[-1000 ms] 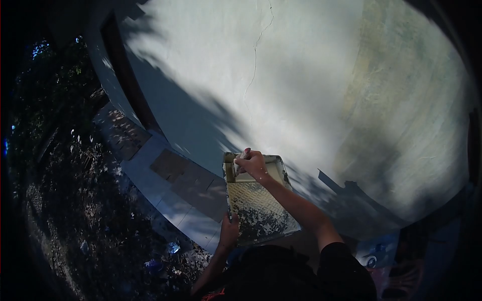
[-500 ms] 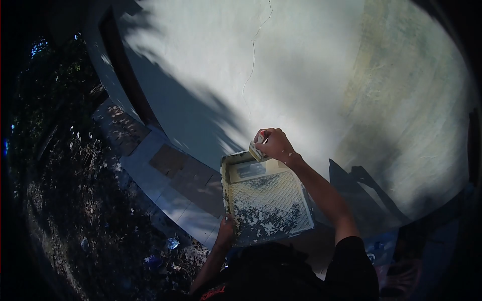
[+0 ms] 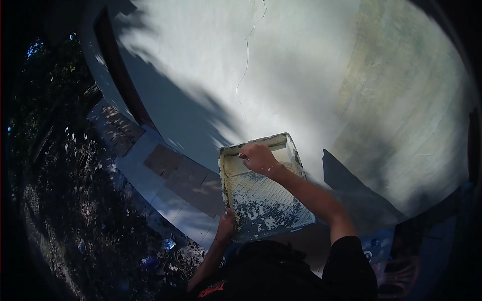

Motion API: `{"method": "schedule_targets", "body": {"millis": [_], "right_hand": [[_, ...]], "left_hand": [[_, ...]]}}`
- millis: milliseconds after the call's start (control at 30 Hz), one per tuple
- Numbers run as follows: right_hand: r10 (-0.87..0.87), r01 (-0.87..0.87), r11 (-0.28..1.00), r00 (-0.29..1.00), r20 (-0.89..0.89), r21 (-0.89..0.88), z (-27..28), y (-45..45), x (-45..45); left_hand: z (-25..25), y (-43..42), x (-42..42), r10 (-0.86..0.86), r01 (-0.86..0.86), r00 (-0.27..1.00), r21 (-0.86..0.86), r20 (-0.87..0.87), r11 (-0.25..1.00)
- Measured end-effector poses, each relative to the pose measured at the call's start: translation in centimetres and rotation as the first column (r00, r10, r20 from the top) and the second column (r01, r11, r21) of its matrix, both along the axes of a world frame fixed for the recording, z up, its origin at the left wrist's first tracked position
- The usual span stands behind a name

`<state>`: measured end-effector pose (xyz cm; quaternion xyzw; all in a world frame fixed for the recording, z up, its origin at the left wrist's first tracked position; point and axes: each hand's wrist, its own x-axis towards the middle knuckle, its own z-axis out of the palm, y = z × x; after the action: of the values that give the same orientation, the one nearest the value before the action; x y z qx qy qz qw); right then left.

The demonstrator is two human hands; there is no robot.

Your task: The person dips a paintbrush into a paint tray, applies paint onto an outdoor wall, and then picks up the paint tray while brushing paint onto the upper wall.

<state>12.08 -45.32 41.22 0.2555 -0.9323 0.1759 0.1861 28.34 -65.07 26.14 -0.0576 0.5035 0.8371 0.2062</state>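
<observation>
A paint tray (image 3: 266,200) with a ribbed slope, spattered with pale and dark paint, is tilted in front of my body. My left hand (image 3: 226,224) grips its lower left edge. Over the well at the tray's far end is my right hand (image 3: 258,158), its fingers closed round a brush whose handle end just shows; its bristles are hidden beneath the hand. Pale paint lies in the well, and small paint spots mark my right wrist. Beyond the tray rises a large pale wall (image 3: 291,75) with a thin crack.
Cardboard sheets (image 3: 170,163) lie on a pale ledge along the wall's foot at left. Dark ground with leaves and litter (image 3: 85,210) spreads further left. A pinkish chair (image 3: 401,276) is at lower right. Yellowish-green patches mark the wall's right part.
My right hand lifted the brush from the well to the tray's far rim, then came back down over the well. The tray shifted slightly; my left hand kept its grip.
</observation>
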Motion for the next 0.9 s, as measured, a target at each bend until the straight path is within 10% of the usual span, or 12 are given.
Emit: {"method": "schedule_targets", "body": {"millis": [300,600,900], "right_hand": [[0.522,-0.478,0.852,0.809,0.270,-0.213,-1.0,1.3,0.1],[0.383,-0.374,0.923,0.887,0.258,-0.087,-0.3,5.1,-2.4],[0.454,-0.252,0.874,0.726,0.516,-0.415,-1.0,5.3,-0.9]], "left_hand": [[2.0,0.3,0.5,0.048,-0.042,0.998,-0.104,0.051,0.994],[1.0,0.2,0.1,0.059,-0.033,0.991,-0.210,0.122,0.977],[4.7,0.2,-0.3,0.001,0.025,0.991,-0.194,0.133,0.981]]}}
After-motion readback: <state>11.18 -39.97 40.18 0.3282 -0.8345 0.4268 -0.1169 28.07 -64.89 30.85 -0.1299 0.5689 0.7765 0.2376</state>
